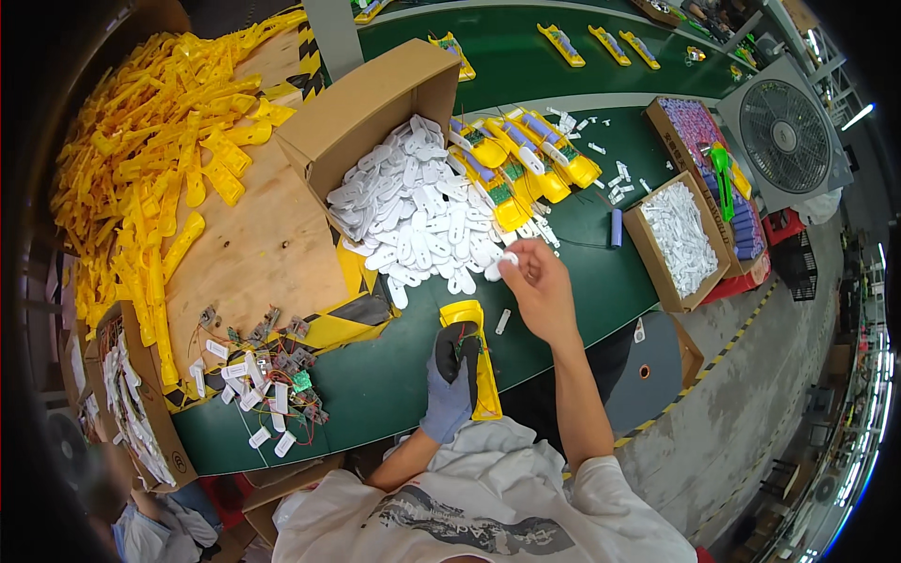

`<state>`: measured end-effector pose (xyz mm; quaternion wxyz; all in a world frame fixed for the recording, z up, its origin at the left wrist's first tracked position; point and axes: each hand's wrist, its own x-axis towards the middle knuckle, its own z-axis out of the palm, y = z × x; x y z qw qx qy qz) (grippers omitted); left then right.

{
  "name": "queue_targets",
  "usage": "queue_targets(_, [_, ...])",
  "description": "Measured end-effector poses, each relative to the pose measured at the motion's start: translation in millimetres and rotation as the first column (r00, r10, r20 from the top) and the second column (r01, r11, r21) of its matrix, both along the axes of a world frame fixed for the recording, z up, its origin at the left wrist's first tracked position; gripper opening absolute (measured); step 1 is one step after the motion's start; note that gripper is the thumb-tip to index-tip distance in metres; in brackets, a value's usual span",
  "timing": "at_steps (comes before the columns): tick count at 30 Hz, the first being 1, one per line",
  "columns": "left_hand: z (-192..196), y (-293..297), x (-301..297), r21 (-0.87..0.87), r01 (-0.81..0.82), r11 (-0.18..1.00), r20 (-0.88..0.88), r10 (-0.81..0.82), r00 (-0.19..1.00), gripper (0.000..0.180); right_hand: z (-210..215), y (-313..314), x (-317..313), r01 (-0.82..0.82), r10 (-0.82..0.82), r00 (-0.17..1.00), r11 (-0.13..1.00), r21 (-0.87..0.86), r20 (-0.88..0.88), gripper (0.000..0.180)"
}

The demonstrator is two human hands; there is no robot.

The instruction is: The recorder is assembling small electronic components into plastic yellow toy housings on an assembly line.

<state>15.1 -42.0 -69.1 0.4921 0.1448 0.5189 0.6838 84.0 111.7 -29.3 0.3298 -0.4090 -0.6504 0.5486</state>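
My left hand [453, 375], in a grey glove, holds a long yellow plastic housing [475, 357] flat on the green table, with a small circuit board and wires under the fingers. My bare right hand [537, 281] reaches forward and pinches a small white plastic piece [508, 260] at the edge of a heap of white plastic pieces [418, 211] spilling from a tipped cardboard box [368, 108]. Beside the heap lie several assembled yellow units [526, 159] with blue cells and green boards.
A large pile of yellow housings [150, 150] covers a plywood board at left. Small circuit boards with wires [272, 371] lie near the table's front. Boxes of white parts [680, 239] and blue cells [709, 155] stand at right, next to a fan [784, 136]. A conveyor belt [526, 66] carries yellow units.
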Motion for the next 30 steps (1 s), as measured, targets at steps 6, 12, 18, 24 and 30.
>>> queue_targets(6, [-4.3,0.9,3.7,-0.057,-0.014,0.998,-0.059,0.011,0.998,0.022,-12.0,-37.0,41.7,-0.119,0.000,0.952,0.921,-0.370,-0.305,0.014])
queue_targets(12, [-3.6,10.1,-2.1,-0.085,-0.062,0.994,-0.240,0.040,0.970,0.021,-3.1,-41.6,48.6,-0.174,0.066,0.952,0.918,-0.356,-0.298,0.015])
queue_targets(18, [5.4,10.8,-3.1,-0.012,-0.013,1.000,-0.140,0.011,0.990,0.017,-17.0,-37.3,66.1,-0.346,0.277,0.930,0.881,-0.324,-0.240,0.012])
queue_targets(24, [5.1,8.5,0.8,-0.020,-0.031,0.999,-0.255,0.025,0.967,0.019,-16.7,-47.9,63.8,-0.322,0.258,0.930,0.915,-0.242,-0.260,0.009])
queue_targets(30, [11.6,10.3,0.2,-0.047,0.036,0.998,-0.463,-0.054,0.885,0.020,-16.6,-47.9,62.8,-0.343,0.282,0.927,0.904,-0.257,-0.246,0.015])
